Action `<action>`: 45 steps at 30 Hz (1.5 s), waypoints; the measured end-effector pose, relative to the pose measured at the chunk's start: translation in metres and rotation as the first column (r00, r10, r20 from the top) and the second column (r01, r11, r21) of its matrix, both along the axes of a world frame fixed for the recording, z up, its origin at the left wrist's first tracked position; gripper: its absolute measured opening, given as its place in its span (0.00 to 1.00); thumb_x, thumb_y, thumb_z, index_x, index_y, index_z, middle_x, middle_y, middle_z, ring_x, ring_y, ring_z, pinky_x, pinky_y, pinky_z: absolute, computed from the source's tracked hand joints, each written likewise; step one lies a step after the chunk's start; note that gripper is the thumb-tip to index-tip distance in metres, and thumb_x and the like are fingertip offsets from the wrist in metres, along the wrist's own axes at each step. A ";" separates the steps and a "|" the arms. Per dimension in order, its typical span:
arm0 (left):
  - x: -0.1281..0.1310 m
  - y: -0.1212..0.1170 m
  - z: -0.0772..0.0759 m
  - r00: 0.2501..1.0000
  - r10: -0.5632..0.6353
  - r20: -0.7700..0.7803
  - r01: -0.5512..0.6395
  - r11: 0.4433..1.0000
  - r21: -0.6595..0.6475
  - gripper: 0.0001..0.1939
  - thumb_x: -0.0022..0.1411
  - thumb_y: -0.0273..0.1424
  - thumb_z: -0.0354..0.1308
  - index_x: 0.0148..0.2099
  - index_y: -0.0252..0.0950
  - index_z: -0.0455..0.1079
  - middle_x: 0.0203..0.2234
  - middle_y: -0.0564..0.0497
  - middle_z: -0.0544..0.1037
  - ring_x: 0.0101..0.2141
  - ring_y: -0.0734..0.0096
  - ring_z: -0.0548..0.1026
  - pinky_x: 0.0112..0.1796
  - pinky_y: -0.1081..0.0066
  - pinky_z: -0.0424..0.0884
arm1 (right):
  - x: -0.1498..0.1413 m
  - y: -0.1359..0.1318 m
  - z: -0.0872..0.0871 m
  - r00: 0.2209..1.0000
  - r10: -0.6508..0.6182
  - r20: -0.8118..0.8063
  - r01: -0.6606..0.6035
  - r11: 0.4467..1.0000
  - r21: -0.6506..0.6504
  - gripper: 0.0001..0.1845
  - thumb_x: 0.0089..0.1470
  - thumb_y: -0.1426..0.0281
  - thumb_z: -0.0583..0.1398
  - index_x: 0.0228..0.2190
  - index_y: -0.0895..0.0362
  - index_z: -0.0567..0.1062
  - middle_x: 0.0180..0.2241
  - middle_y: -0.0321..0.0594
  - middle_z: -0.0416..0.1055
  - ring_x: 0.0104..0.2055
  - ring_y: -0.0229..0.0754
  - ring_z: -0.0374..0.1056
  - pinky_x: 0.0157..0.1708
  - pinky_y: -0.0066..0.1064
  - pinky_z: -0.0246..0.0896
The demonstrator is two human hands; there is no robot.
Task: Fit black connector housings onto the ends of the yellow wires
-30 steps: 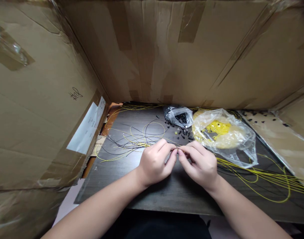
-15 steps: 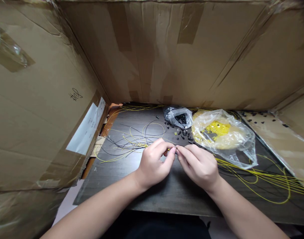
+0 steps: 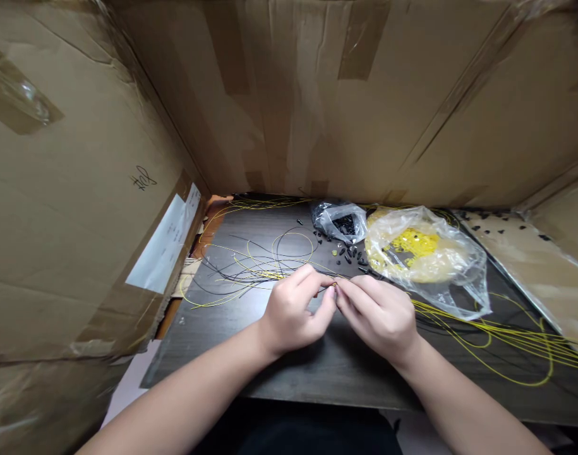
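Note:
My left hand (image 3: 295, 309) and my right hand (image 3: 378, 314) meet over the middle of the dark table (image 3: 312, 379), fingertips nearly touching. Both are closed in a pinch. Between them shows a bit of thin dark wire with a tiny yellow piece (image 3: 335, 284); the fingers hide most of it. Thin yellow and black wires (image 3: 270, 275) fan out on the table to the left of my left hand. A bundle of yellow wires (image 3: 487, 332) runs off to the right from behind my right hand.
A clear bag of small yellow parts (image 3: 414, 246) lies behind my right hand. Beside it is a smaller bag of black parts (image 3: 343, 222), with loose black pieces (image 3: 351, 254) scattered in front. Cardboard walls (image 3: 289, 126) enclose the table; more black bits lie on cardboard (image 3: 520, 253) at right.
My left thumb and fingers have parted slightly at the tips, and the wire and yellow piece show more between the hands. Otherwise the hands stay in the same place.

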State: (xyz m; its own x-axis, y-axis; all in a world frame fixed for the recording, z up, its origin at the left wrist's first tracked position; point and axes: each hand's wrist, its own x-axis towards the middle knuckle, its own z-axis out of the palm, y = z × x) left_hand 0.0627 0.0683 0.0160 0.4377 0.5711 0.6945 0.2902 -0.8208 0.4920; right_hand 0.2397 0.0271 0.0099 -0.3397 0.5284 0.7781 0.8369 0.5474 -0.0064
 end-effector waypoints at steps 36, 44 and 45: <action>-0.002 0.005 0.001 0.995 -0.006 -0.097 0.009 1.000 0.022 0.09 0.66 0.23 0.54 0.45 0.33 0.73 0.32 0.47 0.77 0.31 0.71 0.73 0.33 0.71 0.72 | 0.001 0.003 -0.005 0.999 -0.033 -0.012 0.033 0.998 -0.059 0.05 0.58 0.76 0.62 0.38 0.61 0.77 0.30 0.41 0.75 0.27 0.37 0.68 0.30 0.30 0.61; -0.006 0.012 -0.004 0.958 0.125 -0.260 -0.051 0.961 0.273 0.09 0.66 0.28 0.54 0.46 0.33 0.73 0.28 0.49 0.75 0.26 0.72 0.71 0.27 0.72 0.68 | 0.000 0.001 -0.009 0.999 -0.043 -0.025 0.040 0.993 -0.114 0.06 0.61 0.74 0.59 0.38 0.61 0.77 0.30 0.41 0.74 0.27 0.37 0.68 0.30 0.30 0.60; -0.007 0.013 -0.004 0.951 0.145 -0.273 -0.055 0.948 0.312 0.08 0.66 0.28 0.54 0.45 0.34 0.73 0.27 0.50 0.73 0.25 0.72 0.70 0.26 0.72 0.67 | 0.000 0.002 -0.009 0.999 -0.040 -0.024 0.037 0.993 -0.115 0.06 0.61 0.75 0.59 0.37 0.60 0.77 0.29 0.40 0.74 0.27 0.36 0.68 0.29 0.30 0.60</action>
State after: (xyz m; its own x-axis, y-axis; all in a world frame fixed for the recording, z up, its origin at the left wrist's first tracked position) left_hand 0.0557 0.0813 0.0116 0.5962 0.4094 0.6906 0.4710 -0.8750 0.1120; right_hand 0.2395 0.0287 0.0007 -0.2971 0.6266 0.7205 0.8562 0.5088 -0.0895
